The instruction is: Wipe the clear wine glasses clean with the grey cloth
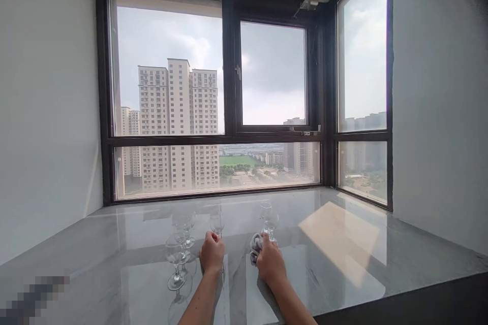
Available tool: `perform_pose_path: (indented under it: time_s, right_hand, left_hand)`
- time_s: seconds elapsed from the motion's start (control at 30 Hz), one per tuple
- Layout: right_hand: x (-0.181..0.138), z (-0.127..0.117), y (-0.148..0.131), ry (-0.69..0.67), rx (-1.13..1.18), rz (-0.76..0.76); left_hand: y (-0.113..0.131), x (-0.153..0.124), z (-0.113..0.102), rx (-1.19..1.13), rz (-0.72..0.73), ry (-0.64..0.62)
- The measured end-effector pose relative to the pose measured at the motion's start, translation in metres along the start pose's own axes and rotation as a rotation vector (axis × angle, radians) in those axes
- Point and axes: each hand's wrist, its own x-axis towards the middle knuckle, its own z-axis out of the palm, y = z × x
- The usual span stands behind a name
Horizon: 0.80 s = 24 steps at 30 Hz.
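The glass (217,220) is upright in my left hand (212,254), bowl uppermost, above the sill (145,294). My left fingers (215,237) are closed around its stem; they hide the lower part, so I cannot tell whether its foot touches the sill. To the right of the glass, and a little nearer to me, my right hand (272,261) has its fingers (266,240) closed on a bunched grey cloth (254,247), with the cloth bulging out on the side facing the glass. The cloth and the glass are apart.

Farther right of the glass, just beyond the cloth, stands a pair of glasses (266,208), their lower parts partly behind my right hand. To the left of the glass is a group of stemmed glasses (175,249), the nearest of them closer to me than the glass; they overlap, so I cannot count them surely. Well to the right of the glass, a sunlit patch (339,233) lies on the sill. Beyond the glass is the dark-framed window (229,86), with a tower (178,111) outside it, to the left of the glass.
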Motion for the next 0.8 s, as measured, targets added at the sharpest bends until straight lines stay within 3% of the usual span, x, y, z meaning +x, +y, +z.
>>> perform_pose_path:
  time_s: [0.1,0.27,0.47,0.63,0.8]
  right_hand:
    - [-0.003,0.000,-0.001,0.008,0.053,-0.085]
    - [-0.006,0.006,-0.003,0.119,0.235,-0.310]
    - [-0.008,0.009,-0.002,0.315,0.352,-0.505]
    - [-0.007,0.002,0.003,0.399,0.403,-0.388]
    - [-0.002,0.000,0.012,0.557,0.488,-0.188]
  left_hand:
    - [0.000,-0.002,0.003,-0.037,0.073,-0.001]
    - [0.005,-0.010,0.010,-0.017,0.421,0.047]
    - [0.012,-0.025,0.010,0.107,0.598,-0.107]
    - [0.018,-0.033,0.008,0.173,0.625,-0.179]
    - [0.022,-0.036,0.010,0.046,0.609,-0.315]
